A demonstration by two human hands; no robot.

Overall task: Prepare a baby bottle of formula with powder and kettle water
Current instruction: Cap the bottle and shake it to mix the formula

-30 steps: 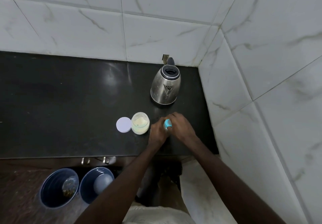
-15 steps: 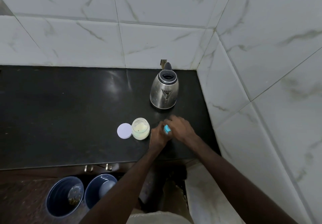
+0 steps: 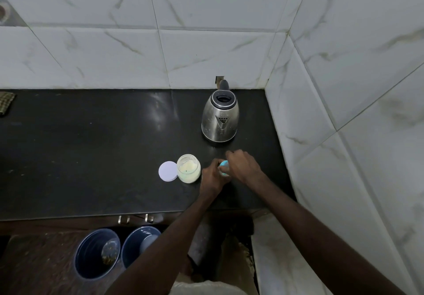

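Observation:
A baby bottle with a blue top (image 3: 223,165) stands on the black counter (image 3: 91,152), mostly hidden by both hands. My left hand (image 3: 212,177) grips its body from the left. My right hand (image 3: 243,166) curls over the blue top from the right. Just left of the hands stands an open glass jar of pale powder (image 3: 188,168), with its white lid (image 3: 168,171) lying flat beside it. A steel kettle (image 3: 219,120) stands behind the hands, near the back wall.
Tiled walls close off the back and the right side of the counter. A checked cloth (image 3: 5,104) lies at the counter's far left edge. Two blue bins (image 3: 96,253) stand on the floor below the counter's front edge.
The camera has tilted and the view has shifted down a little. Both hands stay on the bottle in the same place; my right hand's fingers have shifted slightly over the blue top.

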